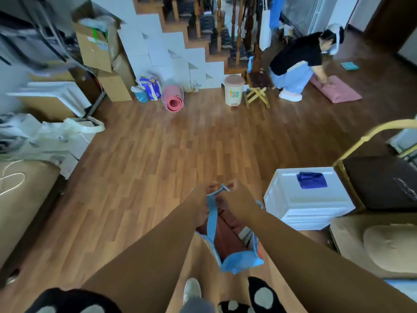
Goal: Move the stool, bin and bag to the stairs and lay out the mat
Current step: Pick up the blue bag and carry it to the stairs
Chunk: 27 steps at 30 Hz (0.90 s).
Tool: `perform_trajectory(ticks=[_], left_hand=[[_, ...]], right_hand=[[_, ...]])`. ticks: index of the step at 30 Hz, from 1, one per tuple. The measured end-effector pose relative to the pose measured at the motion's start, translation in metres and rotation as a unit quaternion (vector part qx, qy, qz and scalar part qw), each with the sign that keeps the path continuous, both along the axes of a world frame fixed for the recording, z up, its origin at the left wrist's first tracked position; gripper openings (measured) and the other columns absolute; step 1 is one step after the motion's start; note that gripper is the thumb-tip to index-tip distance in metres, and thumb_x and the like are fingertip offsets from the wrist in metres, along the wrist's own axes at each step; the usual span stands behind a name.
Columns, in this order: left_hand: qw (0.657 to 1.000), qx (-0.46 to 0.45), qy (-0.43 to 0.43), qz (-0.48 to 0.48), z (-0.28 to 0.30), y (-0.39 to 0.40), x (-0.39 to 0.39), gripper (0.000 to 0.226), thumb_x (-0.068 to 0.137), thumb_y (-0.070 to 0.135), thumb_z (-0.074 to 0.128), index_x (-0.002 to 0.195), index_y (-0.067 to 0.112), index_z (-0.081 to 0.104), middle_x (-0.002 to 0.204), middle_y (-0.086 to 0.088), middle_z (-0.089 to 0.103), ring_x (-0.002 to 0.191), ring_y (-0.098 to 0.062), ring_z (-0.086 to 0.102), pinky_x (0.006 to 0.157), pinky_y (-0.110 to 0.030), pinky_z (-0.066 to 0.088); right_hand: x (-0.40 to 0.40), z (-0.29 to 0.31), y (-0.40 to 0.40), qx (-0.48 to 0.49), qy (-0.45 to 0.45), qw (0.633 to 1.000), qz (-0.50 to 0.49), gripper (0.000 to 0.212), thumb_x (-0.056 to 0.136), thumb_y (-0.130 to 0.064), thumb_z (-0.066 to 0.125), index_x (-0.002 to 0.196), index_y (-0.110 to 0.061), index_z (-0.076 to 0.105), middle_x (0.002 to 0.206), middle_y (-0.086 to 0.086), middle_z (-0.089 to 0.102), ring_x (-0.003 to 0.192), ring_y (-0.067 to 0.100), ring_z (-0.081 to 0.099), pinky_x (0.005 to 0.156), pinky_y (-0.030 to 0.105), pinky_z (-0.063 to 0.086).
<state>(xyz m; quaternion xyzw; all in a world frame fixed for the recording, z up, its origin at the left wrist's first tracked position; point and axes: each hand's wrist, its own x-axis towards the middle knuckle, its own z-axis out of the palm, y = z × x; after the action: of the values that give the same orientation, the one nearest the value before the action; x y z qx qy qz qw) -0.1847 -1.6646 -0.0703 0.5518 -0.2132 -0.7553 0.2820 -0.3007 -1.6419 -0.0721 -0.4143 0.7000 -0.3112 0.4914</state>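
Observation:
A light blue bag with dark red cloth inside hangs low in front of me, above the wooden floor. My left hand and my right hand both grip its blue handle straps, close together. Far ahead, a cream bin with a pink lid and a small wooden folding stool stand at the foot of the stairs. A rolled pink mat lies by the white stair side. Another pink mat lies on the floor at the right.
A person in a black top bends over the flat pink mat. A white plastic crate stands right of the bag, with a dark chair behind it. Cardboard boxes and a blue basket sit at the left.

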Motion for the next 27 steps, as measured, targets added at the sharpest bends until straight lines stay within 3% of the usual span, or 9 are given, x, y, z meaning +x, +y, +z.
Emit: perform_trajectory(ticks=[4, 8, 10, 12, 15, 19, 21, 24, 27], left_hand=[[1.0, 0.011, -0.015, -0.008, -0.011, -0.047, 0.004, 0.016, 0.09, 0.03, 0.055, 0.089, 0.015, 0.058, 0.094, -0.013, 0.06, 0.068, -0.02, 0.058, 0.056, -0.025, 0.052], [0.999, 0.01, -0.04, -0.013, -0.023, -0.108, 0.012, 0.029, 0.09, 0.031, 0.058, 0.111, 0.011, 0.059, 0.107, -0.016, 0.059, 0.076, -0.025, 0.06, 0.048, -0.024, 0.053], [0.998, 0.009, -0.053, -0.031, -0.029, -0.144, 0.018, 0.035, 0.088, 0.034, 0.059, 0.116, 0.012, 0.059, 0.116, -0.015, 0.059, 0.083, -0.027, 0.06, 0.055, -0.027, 0.052], [0.997, 0.009, -0.065, -0.043, -0.033, -0.182, 0.022, 0.033, 0.086, 0.035, 0.06, 0.113, 0.016, 0.06, 0.122, -0.013, 0.059, 0.085, -0.028, 0.06, 0.06, -0.029, 0.05], [0.993, 0.016, -0.096, -0.064, -0.037, -0.228, 0.024, 0.022, 0.088, 0.033, 0.059, 0.102, 0.015, 0.061, 0.103, -0.014, 0.061, 0.073, -0.027, 0.06, 0.056, -0.028, 0.047], [0.992, -0.002, -0.113, -0.064, -0.051, -0.278, 0.022, 0.018, 0.093, 0.021, 0.055, 0.081, 0.009, 0.06, 0.075, -0.012, 0.057, 0.054, -0.018, 0.056, 0.043, -0.019, 0.046], [0.985, -0.005, -0.151, -0.085, -0.056, -0.299, 0.02, 0.017, 0.086, 0.019, 0.058, 0.073, 0.009, 0.06, 0.07, -0.008, 0.056, 0.051, -0.016, 0.054, 0.04, -0.016, 0.039], [0.977, 0.002, -0.186, -0.101, -0.069, -0.335, 0.014, 0.011, 0.063, 0.026, 0.066, 0.063, 0.015, 0.066, 0.082, -0.007, 0.056, 0.078, -0.024, 0.05, 0.061, -0.028, 0.036], [0.976, -0.01, -0.193, -0.098, -0.077, -0.368, 0.002, 0.033, 0.085, 0.019, 0.062, 0.052, 0.016, 0.061, 0.061, -0.004, 0.057, 0.062, -0.022, 0.048, 0.058, -0.028, 0.037]], right_hand=[[-0.019, 0.007, -0.053, 0.006, 0.024, 0.999, -0.03, 0.028, 0.077, -0.027, 0.064, 0.102, -0.017, 0.057, 0.086, 0.0, 0.063, 0.082, 0.019, 0.063, 0.074, 0.039, 0.055], [-0.035, -0.015, -0.106, 0.017, 0.013, 0.998, -0.057, 0.049, 0.063, -0.047, 0.057, 0.105, -0.023, 0.054, 0.098, 0.007, 0.068, 0.088, 0.028, 0.068, 0.088, 0.049, 0.055], [-0.045, -0.049, -0.143, 0.02, -0.008, 0.996, -0.082, 0.063, 0.05, -0.049, 0.055, 0.106, -0.023, 0.054, 0.103, 0.01, 0.067, 0.091, 0.03, 0.068, 0.088, 0.052, 0.055], [-0.04, -0.046, -0.171, 0.024, -0.011, 0.994, -0.109, 0.073, 0.042, -0.05, 0.056, 0.108, -0.018, 0.055, 0.105, 0.014, 0.067, 0.091, 0.034, 0.068, 0.086, 0.053, 0.055], [-0.029, -0.026, -0.206, 0.037, -0.013, 0.99, -0.136, 0.075, 0.046, -0.044, 0.061, 0.112, -0.011, 0.052, 0.1, 0.015, 0.066, 0.075, 0.032, 0.066, 0.073, 0.039, 0.055], [-0.028, -0.035, -0.245, 0.068, -0.036, 0.984, -0.162, 0.043, 0.081, -0.016, 0.06, 0.12, -0.006, 0.048, 0.09, 0.013, 0.058, 0.065, 0.027, 0.059, 0.048, 0.02, 0.047], [-0.031, -0.045, -0.263, 0.079, -0.033, 0.979, -0.183, 0.032, 0.085, -0.01, 0.057, 0.115, -0.006, 0.05, 0.089, 0.014, 0.056, 0.059, 0.021, 0.055, 0.04, 0.016, 0.041], [-0.04, -0.055, -0.299, 0.08, -0.058, 0.969, -0.224, 0.027, 0.085, -0.009, 0.058, 0.11, -0.004, 0.053, 0.084, 0.01, 0.053, 0.059, 0.017, 0.052, 0.045, 0.019, 0.043], [-0.048, -0.061, -0.333, 0.084, -0.083, 0.966, -0.23, 0.025, 0.081, -0.012, 0.061, 0.104, -0.01, 0.05, 0.081, 0.008, 0.053, 0.062, 0.02, 0.054, 0.049, 0.023, 0.045]])
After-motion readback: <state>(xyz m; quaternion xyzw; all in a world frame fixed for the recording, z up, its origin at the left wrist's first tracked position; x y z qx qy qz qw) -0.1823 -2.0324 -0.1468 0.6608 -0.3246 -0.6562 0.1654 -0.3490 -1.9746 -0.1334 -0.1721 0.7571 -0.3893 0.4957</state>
